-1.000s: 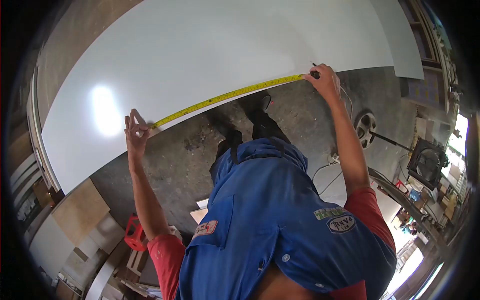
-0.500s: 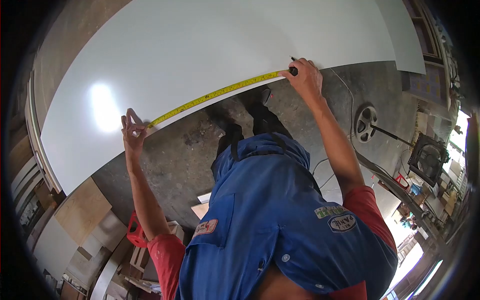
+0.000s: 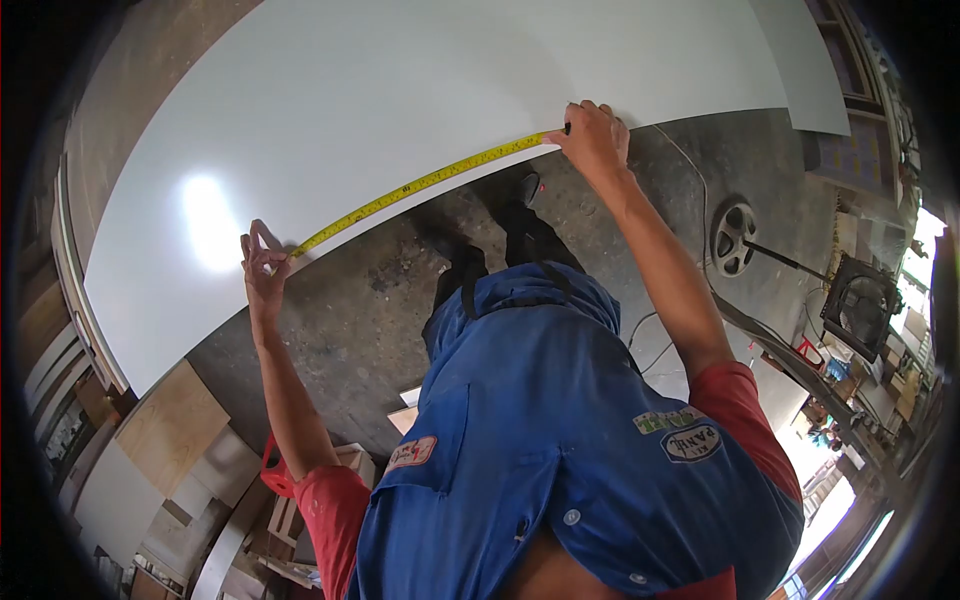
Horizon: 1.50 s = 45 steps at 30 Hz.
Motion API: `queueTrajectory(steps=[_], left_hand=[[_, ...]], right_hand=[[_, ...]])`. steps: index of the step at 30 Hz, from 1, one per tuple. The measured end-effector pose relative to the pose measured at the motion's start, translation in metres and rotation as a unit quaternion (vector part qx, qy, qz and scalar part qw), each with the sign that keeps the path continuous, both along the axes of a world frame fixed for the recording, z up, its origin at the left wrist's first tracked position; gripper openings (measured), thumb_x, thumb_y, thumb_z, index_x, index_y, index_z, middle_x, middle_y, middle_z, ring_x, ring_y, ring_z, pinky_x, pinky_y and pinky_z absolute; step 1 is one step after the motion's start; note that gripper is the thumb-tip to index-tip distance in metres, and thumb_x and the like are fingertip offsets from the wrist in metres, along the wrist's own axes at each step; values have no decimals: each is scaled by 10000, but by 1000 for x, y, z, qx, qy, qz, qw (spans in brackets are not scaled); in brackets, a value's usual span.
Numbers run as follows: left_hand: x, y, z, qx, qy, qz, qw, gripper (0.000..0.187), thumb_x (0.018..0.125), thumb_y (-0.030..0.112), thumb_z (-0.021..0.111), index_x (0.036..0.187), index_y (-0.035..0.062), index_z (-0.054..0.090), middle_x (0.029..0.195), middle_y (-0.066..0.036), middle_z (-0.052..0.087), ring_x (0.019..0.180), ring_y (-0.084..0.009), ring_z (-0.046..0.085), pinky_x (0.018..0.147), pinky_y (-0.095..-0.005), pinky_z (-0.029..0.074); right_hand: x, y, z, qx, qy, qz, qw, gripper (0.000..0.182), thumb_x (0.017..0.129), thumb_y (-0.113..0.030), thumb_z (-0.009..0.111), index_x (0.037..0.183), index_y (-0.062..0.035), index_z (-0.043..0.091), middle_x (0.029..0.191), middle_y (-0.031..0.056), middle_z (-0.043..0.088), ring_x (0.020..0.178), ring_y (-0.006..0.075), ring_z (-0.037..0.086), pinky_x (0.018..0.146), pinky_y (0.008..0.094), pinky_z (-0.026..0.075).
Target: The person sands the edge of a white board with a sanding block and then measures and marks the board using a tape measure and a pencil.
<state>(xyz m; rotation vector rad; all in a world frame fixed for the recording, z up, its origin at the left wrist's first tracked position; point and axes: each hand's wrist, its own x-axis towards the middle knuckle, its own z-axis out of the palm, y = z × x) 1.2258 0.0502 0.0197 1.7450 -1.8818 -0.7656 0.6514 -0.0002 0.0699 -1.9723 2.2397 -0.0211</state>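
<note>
A yellow tape measure (image 3: 418,184) is stretched along the near edge of a large white panel (image 3: 450,80). My left hand (image 3: 264,268) pinches the blade's end between thumb and finger at the panel's edge, the other fingers raised. Farther right, my right hand (image 3: 598,142) is closed round the other end of the tape measure and rests on the panel. Its fingers cover most of what they grip; only a small dark part shows beside the thumb.
A grey wheel-like base (image 3: 733,240) with a pole leads to a black square fan-like unit (image 3: 860,308) on the right. A cable (image 3: 704,200) lies on the floor. Wooden boards (image 3: 175,420) lean at lower left, near a red stool (image 3: 275,470).
My right hand has shifted slightly left and up, turning so the dark tape case and the pencil-like tip are now mostly hidden. My left hand stays at the tape's end.
</note>
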Motion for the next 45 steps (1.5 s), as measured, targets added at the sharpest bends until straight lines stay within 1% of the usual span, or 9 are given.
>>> queueTrajectory(steps=[4, 6, 9, 14, 19, 28, 30, 36, 45], left_hand=[[-4, -7, 12, 105, 102, 42, 988, 155, 752, 22, 797, 862, 53, 693, 1593, -123, 429, 1439, -336, 395, 1172, -510, 283], [-22, -12, 34, 102, -137, -20, 985, 226, 759, 62, 820, 962, 78, 723, 1534, -158, 481, 1367, -323, 462, 1109, -459, 395], [-81, -19, 38, -73, -148, -2, 986, 296, 766, 96, 830, 1046, 100, 733, 1445, -159, 552, 1313, -298, 514, 1051, -401, 459], [-269, -36, 36, -83, 93, -76, 989, 285, 782, 92, 797, 1052, 52, 717, 1019, -141, 709, 963, -316, 664, 874, -412, 531], [-390, -36, 13, -64, 116, -62, 989, 174, 793, 118, 763, 948, 70, 700, 891, -101, 695, 807, -306, 657, 750, -418, 534], [-392, -34, 3, -83, 119, 12, 989, 133, 806, 112, 765, 885, 73, 666, 776, -101, 683, 755, -317, 661, 683, -440, 507], [-394, -34, -2, -117, 103, 13, 988, 130, 811, 115, 763, 876, 75, 658, 759, -89, 678, 751, -313, 659, 677, -434, 505], [-392, -33, 1, -87, 102, 4, 991, 149, 805, 113, 773, 887, 86, 652, 743, -70, 671, 729, -290, 655, 673, -407, 509], [-393, -31, 4, -83, 100, -2, 991, 148, 807, 76, 756, 878, 72, 627, 774, -91, 663, 728, -319, 627, 686, -443, 483]], right_hand=[[4, -5, 6, 49, 16, 1, 999, 442, 767, -440, 841, 941, -54, 719, 969, 80, 690, 1001, 280, 649, 818, 446, 539], [5, -5, 8, 76, 21, -3, 997, 445, 781, -437, 832, 990, -57, 732, 1013, 86, 699, 1053, 285, 645, 851, 447, 537], [4, -4, 8, 84, 11, -8, 996, 440, 791, -431, 827, 999, -55, 731, 1038, 88, 700, 1071, 286, 644, 871, 448, 530], [6, -3, 13, 79, 5, -8, 997, 442, 802, -425, 819, 1011, -48, 723, 1035, 84, 700, 1078, 284, 638, 912, 443, 511], [0, 4, 13, 44, 11, -5, 999, 444, 796, -432, 816, 997, -50, 710, 1017, 84, 698, 1020, 287, 651, 846, 452, 530], [-7, 16, -10, -63, -58, 32, 996, 400, 753, -409, 848, 929, -93, 677, 947, 46, 675, 894, 291, 640, 749, 447, 519], [-15, 17, -22, -178, -77, 96, 976, 394, 754, -388, 849, 993, -117, 693, 979, 29, 687, 903, 272, 641, 788, 422, 503], [-22, 15, -30, -247, -187, 168, 936, 288, 877, -238, 756, 1150, -159, 714, 983, -1, 718, 910, 214, 650, 859, 371, 464], [-26, 16, -16, -144, -314, 170, 923, 236, 938, -124, 656, 1153, -167, 743, 882, -26, 734, 907, 157, 653, 882, 363, 444]])
